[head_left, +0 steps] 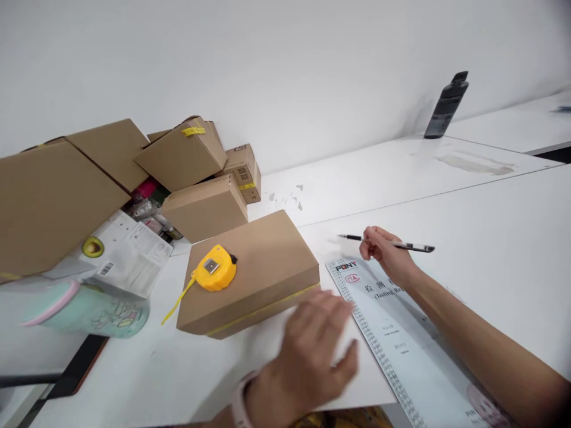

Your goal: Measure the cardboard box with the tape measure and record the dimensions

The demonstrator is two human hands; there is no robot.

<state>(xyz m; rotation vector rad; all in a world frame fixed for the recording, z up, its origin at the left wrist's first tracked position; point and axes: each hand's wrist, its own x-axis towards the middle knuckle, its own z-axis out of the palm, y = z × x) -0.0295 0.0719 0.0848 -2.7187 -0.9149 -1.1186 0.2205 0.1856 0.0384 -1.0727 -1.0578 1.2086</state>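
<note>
Above the top of a spiral-bound report [401, 356], my right hand [384, 252] pinches a pen [413, 246] whose dark tip points left. My left hand [312, 351], slightly blurred, is in front of a closed cardboard box [267, 252]. Its fingers are apart and nothing shows in them; I cannot tell whether the fingertips touch the box. On top of that box lies a yellow tape measure [215, 269], with a short length of yellow tape [178, 302] hanging over the left edge.
More cardboard boxes [203, 208] crowd the back left beside a white printed package [129, 252]. A mint-green cup [98, 309] with a pink rim lies tilted at the left. A dark bottle [446, 107] stands at the back right by the wall.
</note>
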